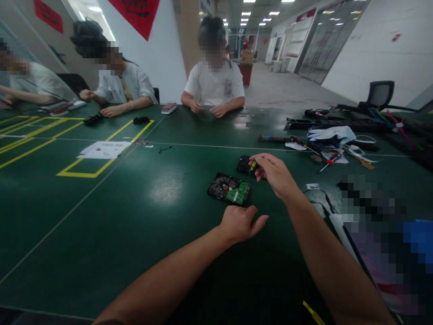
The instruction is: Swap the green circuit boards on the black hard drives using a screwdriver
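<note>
A black hard drive (pixel 223 186) with a green circuit board (pixel 237 192) showing lies on the green table (pixel 135 216) in front of me. My right hand (pixel 274 174) hovers just right of it, fingers pinched on a small yellow-and-black screwdriver (pixel 252 166). A small black part (pixel 243 164) lies just behind the drive, under that tool. My left hand (pixel 241 222) rests on the table just below the drive, fingers curled loosely, the thumb out to the right; nothing shows in it.
Three people sit along the far side, hands on the table. A white paper sheet (pixel 104 149) lies in a yellow-taped box at left. Tools, a red-handled screwdriver (pixel 329 163), white cloth (pixel 329 134) and cables crowd the right. An office chair (pixel 379 94) stands far right.
</note>
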